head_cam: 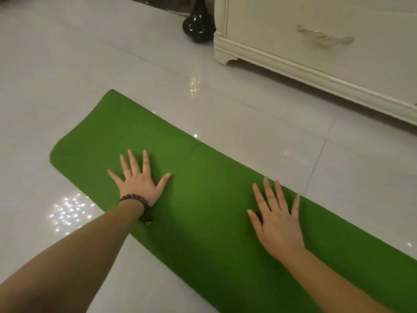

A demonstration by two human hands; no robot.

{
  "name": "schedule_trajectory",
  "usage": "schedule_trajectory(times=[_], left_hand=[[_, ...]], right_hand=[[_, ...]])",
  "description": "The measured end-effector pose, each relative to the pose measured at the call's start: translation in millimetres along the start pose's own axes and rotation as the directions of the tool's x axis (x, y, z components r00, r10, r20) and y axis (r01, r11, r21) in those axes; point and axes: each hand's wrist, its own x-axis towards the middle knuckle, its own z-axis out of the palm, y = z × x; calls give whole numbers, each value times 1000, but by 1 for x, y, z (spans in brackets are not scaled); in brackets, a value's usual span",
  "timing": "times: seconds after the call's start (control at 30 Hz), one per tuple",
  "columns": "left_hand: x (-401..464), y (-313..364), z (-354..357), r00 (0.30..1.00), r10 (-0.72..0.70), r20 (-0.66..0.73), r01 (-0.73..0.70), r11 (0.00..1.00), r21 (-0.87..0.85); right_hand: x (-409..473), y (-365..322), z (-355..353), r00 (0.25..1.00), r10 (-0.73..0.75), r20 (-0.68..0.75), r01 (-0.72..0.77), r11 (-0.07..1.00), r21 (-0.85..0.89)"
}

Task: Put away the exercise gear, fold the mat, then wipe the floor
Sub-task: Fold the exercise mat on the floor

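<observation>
A green exercise mat (203, 188) lies flat on the glossy white tiled floor (67, 75), running from the left middle to the lower right corner. My left hand (138, 177) rests palm down on the mat near its left end, fingers spread, a dark bead bracelet on the wrist. My right hand (277, 220) also presses flat on the mat further right, fingers apart. Neither hand holds anything. A faint crease crosses the mat between the two hands. No other exercise gear is in view.
A cream cabinet (316, 53) with a drawer handle stands on the floor at the upper right, close to the mat's far edge. A black glossy vase (198, 26) stands beside the cabinet's left corner. Open tiled floor stretches to the left and behind the mat.
</observation>
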Motion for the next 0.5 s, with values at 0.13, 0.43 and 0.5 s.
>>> schedule_trajectory(times=[0.13,0.43,0.5], left_hand=[[22,-29,3,994,-90,63,96,991,-96],[28,-33,10,995,-87,56,93,988,-127],[27,-32,9,995,-84,55,90,987,-130]], right_hand=[[73,-90,-3,942,-334,-25,333,942,-40],[207,-138,-14,997,15,82,-16,1000,13],[219,-165,-19,987,-155,-31,154,987,-43]])
